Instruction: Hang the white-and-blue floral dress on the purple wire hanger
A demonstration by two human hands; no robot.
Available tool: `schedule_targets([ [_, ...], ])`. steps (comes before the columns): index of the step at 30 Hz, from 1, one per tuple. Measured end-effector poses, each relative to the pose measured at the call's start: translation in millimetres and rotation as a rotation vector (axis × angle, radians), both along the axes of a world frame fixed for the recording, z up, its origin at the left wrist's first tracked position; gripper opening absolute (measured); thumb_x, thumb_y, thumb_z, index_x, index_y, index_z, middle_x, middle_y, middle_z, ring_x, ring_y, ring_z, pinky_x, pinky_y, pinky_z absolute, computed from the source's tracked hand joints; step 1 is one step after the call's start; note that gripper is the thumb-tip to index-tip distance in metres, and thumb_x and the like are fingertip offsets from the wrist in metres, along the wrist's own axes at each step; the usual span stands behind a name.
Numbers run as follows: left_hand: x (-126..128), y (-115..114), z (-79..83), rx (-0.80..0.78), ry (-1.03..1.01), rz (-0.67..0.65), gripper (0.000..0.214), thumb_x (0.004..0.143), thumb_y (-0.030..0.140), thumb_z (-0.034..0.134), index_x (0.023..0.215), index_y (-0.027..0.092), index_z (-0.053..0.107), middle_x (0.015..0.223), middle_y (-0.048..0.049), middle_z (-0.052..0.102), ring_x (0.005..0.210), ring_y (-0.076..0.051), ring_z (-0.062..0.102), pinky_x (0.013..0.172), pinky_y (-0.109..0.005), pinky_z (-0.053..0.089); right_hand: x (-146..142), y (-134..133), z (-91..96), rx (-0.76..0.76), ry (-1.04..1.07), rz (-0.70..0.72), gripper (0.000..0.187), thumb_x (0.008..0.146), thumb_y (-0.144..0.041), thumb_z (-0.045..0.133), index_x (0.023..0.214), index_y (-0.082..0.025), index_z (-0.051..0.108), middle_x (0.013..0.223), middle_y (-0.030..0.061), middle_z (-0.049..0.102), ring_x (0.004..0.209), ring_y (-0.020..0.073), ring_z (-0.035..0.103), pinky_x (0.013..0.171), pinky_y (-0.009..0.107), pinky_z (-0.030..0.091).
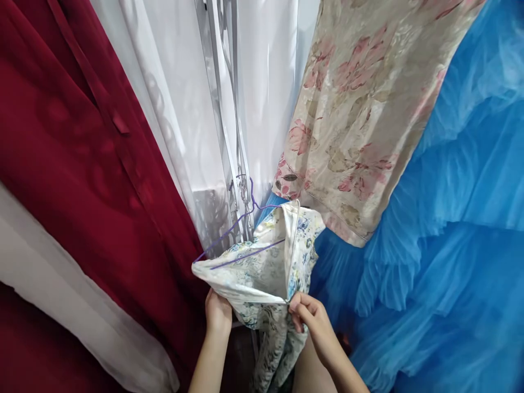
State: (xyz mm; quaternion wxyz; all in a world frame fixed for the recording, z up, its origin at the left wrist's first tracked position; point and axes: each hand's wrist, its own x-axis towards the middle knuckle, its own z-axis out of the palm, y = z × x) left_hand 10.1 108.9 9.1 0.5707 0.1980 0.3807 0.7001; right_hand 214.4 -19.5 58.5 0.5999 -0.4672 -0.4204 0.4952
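Note:
A sleeveless white dress (305, 234) with a blue and yellow floral print hangs tilted on a thin purple wire hanger (223, 236). Its neckline gapes toward me, showing the pale inside and the hanger's lower bar. My right hand (309, 316) pinches the front corner of that opening, where a small dark metallic bit, too small to name, shows at the fingertips. At the dress's left side, my left hand (218, 312) holds the cloth below the shoulder, its fingers mostly hidden behind the fabric. The hanger's hook reaches up by a metal stand.
Dark red cloth (102, 164) with a pale strip hangs on the left. White curtains (268, 82) and metal poles (223, 98) stand behind. A beige skirt-like cloth with pink flowers (356, 120) hangs above right, beside ruffled blue tulle (462, 229).

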Motion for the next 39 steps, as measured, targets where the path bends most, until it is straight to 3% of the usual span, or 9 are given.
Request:
schedule_targets([
  [4,-0.1,-8.7,-6.7,0.035,0.247,0.056,0.021,0.064,0.026,0.071,0.083,0.019,0.064,0.077,-0.004,0.07,0.083,-0.024,0.068,0.078,-0.033,0.055,24.6,-17.8,-12.9,-0.043,0.006,-0.054,0.038,0.084,-0.054,0.062,0.067,-0.02,0.056,0.045,-0.0043,0.047,0.043,0.0107,0.035,0.05,0.026,0.025],
  [7,3.6,-25.0,-0.6,0.212,0.699,-0.223,0.023,0.066,0.033,0.076,0.08,0.018,0.065,0.08,-0.0065,0.071,0.087,-0.027,0.067,0.084,-0.036,0.054,29.2,-20.5,-23.3,-0.073,-0.009,-0.093,0.04,0.083,-0.054,0.064,0.064,-0.021,0.053,0.045,-0.0045,0.045,0.043,0.0104,0.034,0.049,0.026,0.024],
  [10,17.2,-48.4,16.4,0.381,0.946,-0.504,0.021,0.088,0.038,0.061,0.085,0.018,0.064,0.084,-0.0057,0.068,0.083,-0.022,0.064,0.08,-0.032,0.051,28.2,-17.2,-31.3,-0.081,-0.028,-0.132,0.041,0.083,-0.054,0.063,0.063,-0.021,0.051,0.047,-0.0047,0.044,0.043,0.0107,0.035,0.048,0.025,0.025],
  [17,38.9,-79.8,71.4,0.467,0.794,-0.551,0.029,0.099,0.046,0.049,0.096,0.019,0.061,0.096,-0.0073,0.065,0.092,-0.02,0.061,0.082,-0.027,0.048,32.9,-11.1,-45.0,-0.15,-0.168,-0.028,0.039,0.078,-0.054,0.067,0.062,-0.021,0.053,0.047,-0.0016,0.052,0.044,0.0147,0.045,0.05,0.028,0.032],
  [23,40.4,-95.6,85.0,0.5,0.692,-0.55,0.026,0.101,0.043,0.048,0.095,0.019,0.057,0.101,-0.0079,0.065,0.093,-0.021,0.061,0.082,-0.028,0.049,33.8,-14.6,-31.1,0.013,-0.209,-0.253,0.042,0.078,-0.056,0.075,0.1,-0.021,0.07,0.084,0.0074,0.07,0.082,0.0272,0.065,0.077,0.037,0.05],
  [27,50.5,-111.6,88.8,0.535,0.812,-0.589,0.022,0.102,0.038,0.046,0.096,0.02,0.058,0.103,-0.0075,0.064,0.096,-0.021,0.062,0.085,-0.028,0.049,11.3,-19.3,-16.0,-0.044,-0.076,-0.024,0.048,0.086,-0.066,0.062,0.104,-0.023,0.074,0.107,0.0119,0.073,0.114,0.0337,0.062,0.096,0.042,0.049],
  [31,55.8,-115.5,91.7,0.54,0.991,-0.594,0.02,0.102,0.037,0.046,0.098,0.021,0.058,0.105,-0.0072,0.066,0.099,-0.021,0.063,0.092,-0.03,0.046,-14.5,-24.4,-17.7,-0.107,0.199,0.15,0.067,0.084,-0.079,0.052,0.113,-0.023,0.073,0.11,0.0119,0.073,0.12,0.0312,0.06,0.103,0.043,0.046],
  [35,37.4,-110.8,79.3,0.433,0.899,-0.686,0.035,0.104,0.048,0.036,0.124,0.024,0.052,0.123,-0.0101,0.061,0.117,-0.024,0.057,0.104,-0.035,0.041,-17.1,-34.6,-11.0,-0.116,0.306,0.501,0.057,0.076,-0.061,0.076,0.118,-0.023,0.071,0.101,0.0097,0.072,0.103,0.0284,0.065,0.091,0.039,0.051],
  [39,4.5,-118.5,35.1,0.399,0.983,-1.026,0.059,0.099,0.066,0.028,0.126,0.021,0.056,0.113,-0.01,0.063,0.107,-0.026,0.057,0.1,-0.039,0.042,-3.7,-39.0,2.4,-0.093,0.421,0.7,0.053,0.055,-0.045,0.091,0.094,-0.014,0.073,0.077,0.0029,0.064,0.066,0.0142,0.056,0.06,0.021,0.045],
])
